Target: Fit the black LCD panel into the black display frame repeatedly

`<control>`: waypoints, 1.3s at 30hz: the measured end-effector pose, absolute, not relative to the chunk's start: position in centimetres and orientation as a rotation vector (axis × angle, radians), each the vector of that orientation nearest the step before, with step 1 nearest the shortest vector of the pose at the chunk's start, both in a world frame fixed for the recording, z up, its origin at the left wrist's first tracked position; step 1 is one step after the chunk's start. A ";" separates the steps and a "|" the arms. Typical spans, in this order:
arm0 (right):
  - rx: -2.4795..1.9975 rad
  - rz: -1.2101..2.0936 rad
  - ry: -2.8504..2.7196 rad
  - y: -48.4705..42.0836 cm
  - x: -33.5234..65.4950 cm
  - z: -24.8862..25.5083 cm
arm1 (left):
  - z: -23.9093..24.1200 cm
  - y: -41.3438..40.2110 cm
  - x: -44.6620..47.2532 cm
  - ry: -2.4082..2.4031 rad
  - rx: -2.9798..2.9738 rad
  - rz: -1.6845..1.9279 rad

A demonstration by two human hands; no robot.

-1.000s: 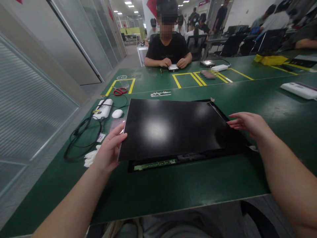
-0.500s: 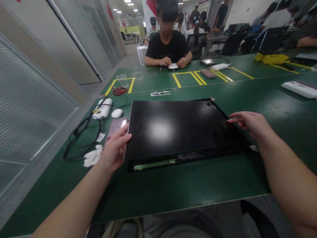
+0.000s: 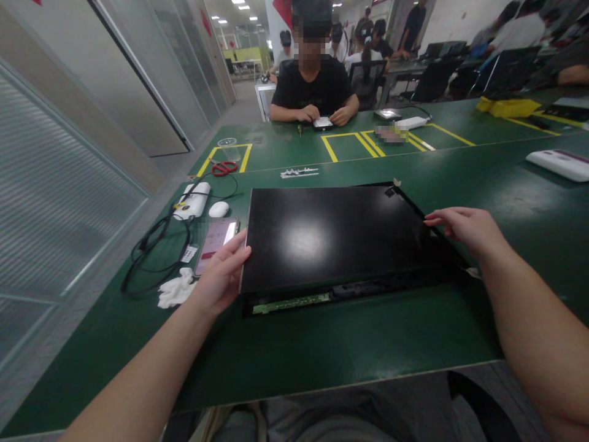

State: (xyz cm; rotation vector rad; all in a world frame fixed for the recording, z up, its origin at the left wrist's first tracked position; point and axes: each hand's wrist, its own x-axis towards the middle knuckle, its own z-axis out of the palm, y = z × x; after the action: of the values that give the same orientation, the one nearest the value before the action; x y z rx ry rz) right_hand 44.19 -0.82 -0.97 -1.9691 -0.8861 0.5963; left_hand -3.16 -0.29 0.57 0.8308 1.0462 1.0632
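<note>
A black flat screen panel (image 3: 304,239) lies over a black frame (image 3: 460,261), its left side raised a little. My left hand (image 3: 225,270) grips the panel's left edge, thumb on top and fingers beneath. At the right edge, my right hand (image 3: 464,227) has thumb and fingers drawn together on the border; whether they pinch the panel or the frame below is hard to see. Along the near side a green circuit board strip (image 3: 292,302) shows below the panel. A small pale tab (image 3: 396,183) sticks up at the far right corner.
Left of the panel lie a phone (image 3: 216,242), white crumpled gloves (image 3: 177,288), a black cable (image 3: 138,252), a white mouse-like object (image 3: 219,209) and red-handled scissors (image 3: 224,168). Across the green table (image 3: 368,344) a person (image 3: 313,86) handles a small device.
The panel's left edge and my left hand have shifted slightly right and the edge sits a little lower. My right fingers have closed in at the right border.
</note>
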 end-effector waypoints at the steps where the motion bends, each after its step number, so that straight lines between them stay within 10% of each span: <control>1: -1.992 0.566 -0.912 -0.9 44.1 -0.9 | 0.4 -0.3 -3.1 1.039 0.827 1.059; 39: -2.281 0.318 -1.219 -1.2 44.0 -0.5 | -0.1 -0.1 -2.8 1.075 0.853 0.983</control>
State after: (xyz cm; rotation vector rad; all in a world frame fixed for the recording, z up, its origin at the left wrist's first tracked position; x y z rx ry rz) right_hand 43.99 -1.19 -0.54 -2.2809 -1.2193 0.3182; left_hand -2.77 -0.12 -0.07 0.8531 1.0754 0.9830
